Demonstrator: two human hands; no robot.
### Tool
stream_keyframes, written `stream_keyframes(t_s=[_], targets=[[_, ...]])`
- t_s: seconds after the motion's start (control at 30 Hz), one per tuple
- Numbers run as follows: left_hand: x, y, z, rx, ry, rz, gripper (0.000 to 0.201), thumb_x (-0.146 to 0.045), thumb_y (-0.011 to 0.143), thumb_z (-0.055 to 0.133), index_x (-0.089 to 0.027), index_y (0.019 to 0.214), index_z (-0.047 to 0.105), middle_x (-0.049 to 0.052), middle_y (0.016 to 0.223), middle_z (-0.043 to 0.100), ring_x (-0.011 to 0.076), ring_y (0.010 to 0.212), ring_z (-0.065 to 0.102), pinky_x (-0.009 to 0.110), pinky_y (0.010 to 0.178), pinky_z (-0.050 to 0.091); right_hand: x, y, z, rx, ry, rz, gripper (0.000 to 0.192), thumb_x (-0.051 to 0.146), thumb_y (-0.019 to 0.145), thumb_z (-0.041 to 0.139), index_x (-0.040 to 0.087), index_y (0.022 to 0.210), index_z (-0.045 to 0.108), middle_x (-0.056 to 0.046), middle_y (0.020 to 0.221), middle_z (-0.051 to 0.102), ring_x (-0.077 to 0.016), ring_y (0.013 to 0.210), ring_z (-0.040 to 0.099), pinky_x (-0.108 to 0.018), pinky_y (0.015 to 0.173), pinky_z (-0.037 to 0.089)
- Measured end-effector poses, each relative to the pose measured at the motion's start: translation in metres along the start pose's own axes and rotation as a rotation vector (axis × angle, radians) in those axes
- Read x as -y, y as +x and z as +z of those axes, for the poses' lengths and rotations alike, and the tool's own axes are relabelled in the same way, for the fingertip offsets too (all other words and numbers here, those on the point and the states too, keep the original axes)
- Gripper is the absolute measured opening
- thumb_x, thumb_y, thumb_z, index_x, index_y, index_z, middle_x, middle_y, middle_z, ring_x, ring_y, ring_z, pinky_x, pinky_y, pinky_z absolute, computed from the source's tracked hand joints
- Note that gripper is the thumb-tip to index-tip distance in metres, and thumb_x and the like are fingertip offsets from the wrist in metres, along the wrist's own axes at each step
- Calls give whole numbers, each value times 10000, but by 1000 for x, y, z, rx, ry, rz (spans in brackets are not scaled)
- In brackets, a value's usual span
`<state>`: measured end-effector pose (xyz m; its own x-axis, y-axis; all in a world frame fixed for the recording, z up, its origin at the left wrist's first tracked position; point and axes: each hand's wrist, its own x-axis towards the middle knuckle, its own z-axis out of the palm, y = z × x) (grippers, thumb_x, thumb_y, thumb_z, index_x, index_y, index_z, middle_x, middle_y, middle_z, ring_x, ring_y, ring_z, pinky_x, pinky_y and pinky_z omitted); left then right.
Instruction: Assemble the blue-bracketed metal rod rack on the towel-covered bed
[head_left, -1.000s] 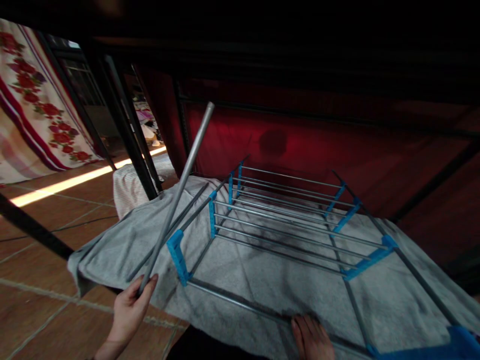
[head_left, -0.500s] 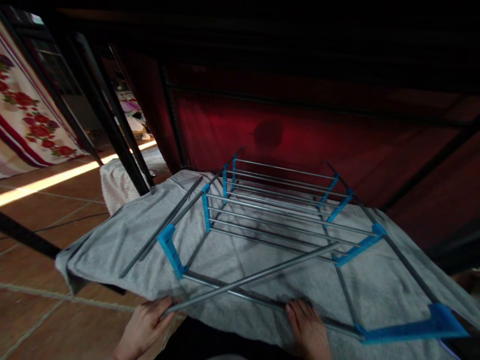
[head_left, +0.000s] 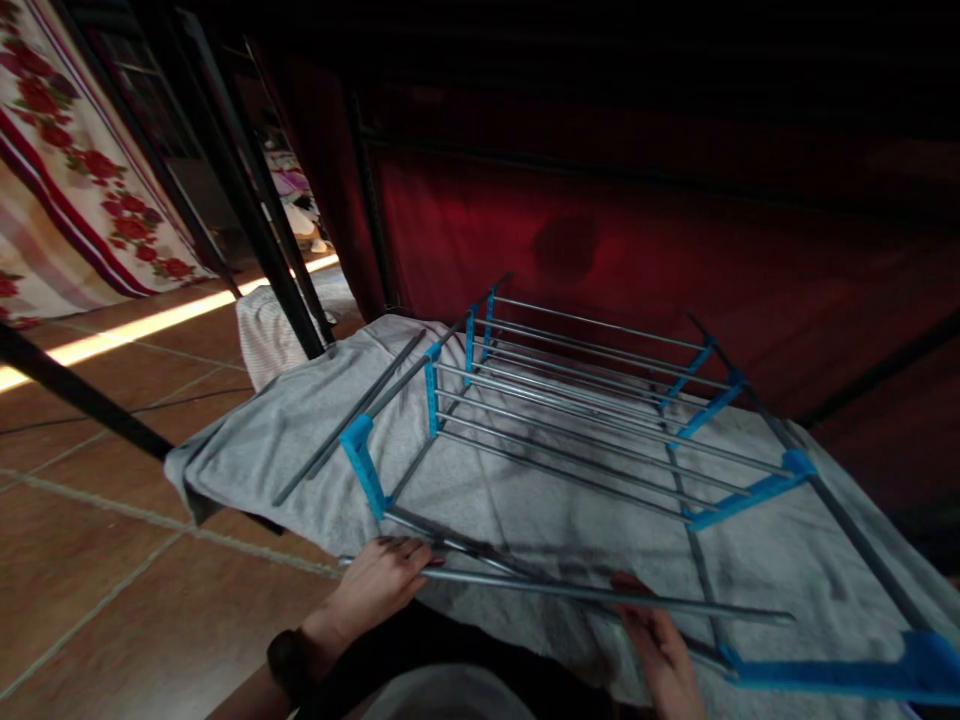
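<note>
A loose grey metal tube [head_left: 525,583] lies nearly level across the front, close to my body. My left hand [head_left: 386,580] is closed around it near its left end. My right hand [head_left: 654,635] is at the tube's right half, fingers behind it and thumb in front. Just beyond is a partly assembled drying rack [head_left: 559,430] with thin metal rods between blue plastic brackets. A blue bracket [head_left: 364,465] joins its left front corner, and a larger blue bracket [head_left: 840,675] sits at the right front. The rack's front bar passes behind the held tube and is partly hidden.
Two loose dark tubes [head_left: 352,415] lie on the grey cloth [head_left: 247,470] left of the rack. A red cloth panel [head_left: 465,220] closes the back. Black metal posts [head_left: 247,190] stand at the left, above the tiled floor [head_left: 97,560]. A floral cloth [head_left: 97,170] hangs beyond.
The tube has swung from a slant across the rack to nearly level in front of me. My right hand has gone from the rack's front bar to the tube. The view has shifted left.
</note>
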<state>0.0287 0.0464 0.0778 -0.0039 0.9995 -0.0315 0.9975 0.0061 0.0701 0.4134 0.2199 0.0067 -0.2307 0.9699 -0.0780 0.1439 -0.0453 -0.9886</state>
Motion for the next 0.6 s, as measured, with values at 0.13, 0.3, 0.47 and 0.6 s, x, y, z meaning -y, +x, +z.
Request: stream_keyframes(t_s=[0.13,0.3,0.47,0.6], targets=[[-8,11,-9,9,7,23,136,-245,940,575,-224,1048,655,43,994,706,221,900,669,332,790,491,1,-7,-16,22,310,196,500,427,680,821,254,1138,718,-88,1265,698,-309,1201,628,-432,1015,529],[-11,22,-14,-33,28,80,114,-273,962,561,-206,1002,644,49,969,697,208,877,654,317,757,472,-8,-3,-33,-140,530,311,544,419,534,877,253,1031,732,-96,1127,745,-297,1022,706,-450,903,590],[-13,34,-20,-75,49,128,131,-292,977,549,-186,959,624,51,944,685,197,850,645,310,736,457,-8,5,-39,-82,559,400,489,504,589,855,245,978,712,-76,989,748,-237,919,717,-404,869,600],[-11,44,-22,-97,83,168,149,-255,993,509,-177,912,608,54,903,666,196,832,622,311,701,443,-5,6,-38,-133,549,441,515,526,560,869,242,955,702,-48,943,737,-193,863,711,-325,825,603]])
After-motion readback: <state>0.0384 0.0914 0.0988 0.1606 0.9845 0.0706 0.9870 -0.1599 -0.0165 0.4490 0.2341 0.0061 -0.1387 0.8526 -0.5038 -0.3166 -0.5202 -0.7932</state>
